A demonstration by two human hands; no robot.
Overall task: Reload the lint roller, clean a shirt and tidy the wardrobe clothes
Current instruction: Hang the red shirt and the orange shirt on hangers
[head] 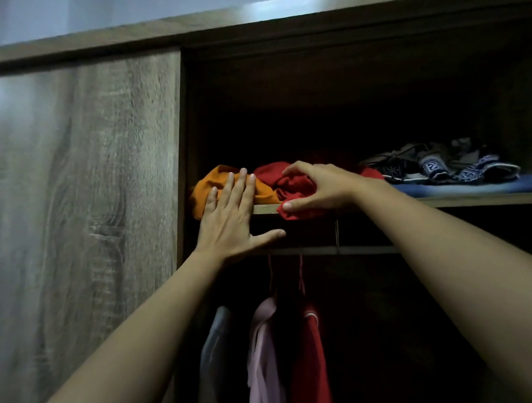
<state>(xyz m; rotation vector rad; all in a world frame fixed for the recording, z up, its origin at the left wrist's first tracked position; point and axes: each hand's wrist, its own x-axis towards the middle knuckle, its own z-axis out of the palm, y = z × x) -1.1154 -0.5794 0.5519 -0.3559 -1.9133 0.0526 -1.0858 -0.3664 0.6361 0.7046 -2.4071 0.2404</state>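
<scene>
Red garment (291, 187) is a crumpled bundle on the wardrobe shelf (443, 202), just above frame centre, its front fold spilling over the shelf lip. Orange garment (208, 186) lies touching it at its 9 o'clock, also bunched, one corner drooping off the edge. Both look like light, soft knit: no stiffness, they will sag and unravel if lifted by one corner. Not slippery or fragile, though loose folds could drag a neighbour along. Best hold, I'd judge, is a broad grab round the bulk of the wad, thumb underneath at the shelf lip, with the other hand bracing the piece beside it.

Right hand (316, 188): fingers (297, 168) curled over the top of the red bundle, thumb (289, 205) tucked under its overhanging front. It grips the cloth between them, closed about halfway round a thick handful.

Left hand (231, 215): flat, four fingers (242, 184) straight and close together pointing to 12 o'clock, tips resting on the orange cloth, thumb splayed wide toward 3 o'clock below the shelf edge. It holds nothing, only presses.

Patterned clothes pile (441, 164) on a folded blue item (473, 185) sits at 3 o'clock on the same shelf, well apart. Hanging clothes (262, 355) at 6 o'clock under the rail (323, 251). Wardrobe door (81, 180) at 9 o'clock. No lint roller in view
</scene>
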